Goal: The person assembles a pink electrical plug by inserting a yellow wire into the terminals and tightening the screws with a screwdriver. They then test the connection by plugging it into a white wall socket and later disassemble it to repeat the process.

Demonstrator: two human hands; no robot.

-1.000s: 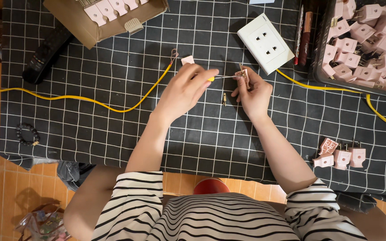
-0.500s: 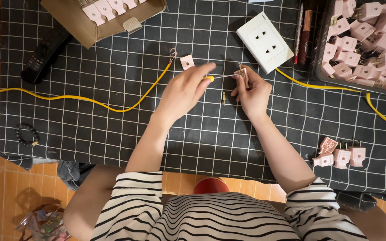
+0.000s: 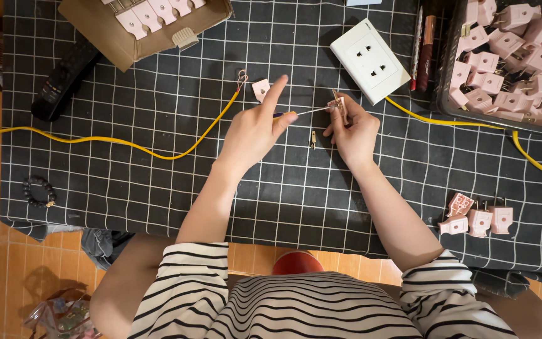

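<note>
Over grid cloth (image 3: 158, 188), left hand (image 3: 255, 129) w/ thin screwdriver (image 3: 305, 112), right hand (image 3: 352, 129) w/ pink plug (image 3: 338, 105)

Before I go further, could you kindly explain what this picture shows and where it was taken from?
It comes from a camera on a person's head, looking down at their two bare hands over a dark checked cloth. The left hand pinches a thin tool whose tip meets a small pink plug part held in the right hand. A yellow wire crosses the cloth. Nearby lie a white socket, a basket and a cardboard box of pink plugs, three loose plugs, a remote and a bead bracelet.
</note>
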